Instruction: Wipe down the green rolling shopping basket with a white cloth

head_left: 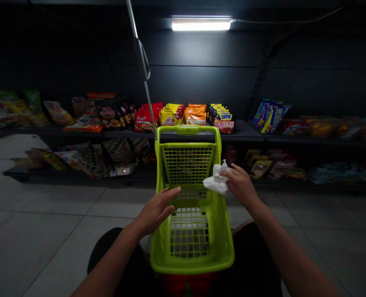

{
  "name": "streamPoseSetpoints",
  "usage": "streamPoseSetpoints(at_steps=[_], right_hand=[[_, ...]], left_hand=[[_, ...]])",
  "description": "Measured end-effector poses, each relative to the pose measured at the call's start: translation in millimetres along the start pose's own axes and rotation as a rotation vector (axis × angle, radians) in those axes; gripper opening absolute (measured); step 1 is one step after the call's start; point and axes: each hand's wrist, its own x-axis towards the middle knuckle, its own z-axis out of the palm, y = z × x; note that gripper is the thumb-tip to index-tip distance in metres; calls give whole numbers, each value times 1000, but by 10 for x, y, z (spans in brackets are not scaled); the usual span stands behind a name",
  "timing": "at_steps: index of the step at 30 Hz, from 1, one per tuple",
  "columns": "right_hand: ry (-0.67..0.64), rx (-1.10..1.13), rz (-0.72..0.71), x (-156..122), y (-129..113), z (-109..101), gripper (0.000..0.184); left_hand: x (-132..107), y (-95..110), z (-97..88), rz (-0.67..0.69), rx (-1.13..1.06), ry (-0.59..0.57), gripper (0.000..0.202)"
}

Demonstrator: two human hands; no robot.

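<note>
A lime-green plastic shopping basket point(223, 251) with grid walls stands between my knees, its long metal pull handle point(142, 62) slanting up to the left. My right hand point(240, 183) is closed on a crumpled white cloth or tissue point(216, 181) at the basket's right rim; which of the two it is I cannot tell. On the opposite side, my left hand point(158, 210) is over the left rim, fingers stretched out and thumb apart, with nothing in it. Whether it touches the rim is unclear. Through the basket's open top its grid bottom shows.
Behind the basket runs a dark shelf point(247, 131) with red, yellow, orange and black snack packs point(195, 114). More bags point(260, 168) lie on the lower shelf. A lit tube lamp point(201, 24) hangs above. Pale tiles point(62, 235) cover the floor.
</note>
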Motion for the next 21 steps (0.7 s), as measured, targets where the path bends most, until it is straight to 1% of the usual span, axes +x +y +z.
streamPoseSetpoints(at_steps=[2, 3, 5, 7, 9, 10, 11, 12, 13, 15, 16, 17, 18, 19, 21], right_hand=[[-7, -14, 61, 160, 96, 66, 38], [-31, -26, 68, 195, 104, 86, 35], [-75, -69, 61, 236, 68, 94, 27], [-81, -96, 68, 339, 11, 72, 24], [-44, -44, 100, 584, -43, 64, 34], [-15, 13, 117, 763, -74, 81, 43], [18, 87, 132, 970, -117, 121, 51], [50, 174, 142, 1192, -177, 188, 56], [77, 266, 146, 1415, -257, 285, 59], [120, 442, 163, 1795, -480, 571, 57], [133, 519, 186, 1923, -616, 756, 55], [129, 587, 221, 1994, -759, 961, 53], [105, 652, 267, 2005, -900, 1180, 51], [59, 719, 330, 1954, -1029, 1401, 50], [-113, 854, 473, 1695, -1218, 1809, 49]], left_hand=[[72, -27, 7, -65, -99, 38, 54], [124, -51, -2, -92, -154, 87, 53], [278, -140, -58, -134, -217, 246, 52], [503, -291, -153, -190, -198, 438, 54], [769, -488, -243, -294, -195, 574, 65], [901, -592, -268, -380, -245, 606, 71], [1021, -690, -275, -468, -311, 615, 75], [1123, -778, -260, -505, -344, 600, 75], [1204, -851, -226, -521, -374, 576, 72], [1295, -947, -120, -504, -411, 530, 67], [1311, -973, -61, -486, -423, 515, 66], [1312, -987, -6, -471, -432, 506, 66], [1303, -993, 38, -462, -437, 500, 65], [1290, -994, 72, -459, -441, 495, 65], [1262, -991, 106, -465, -448, 481, 65]])
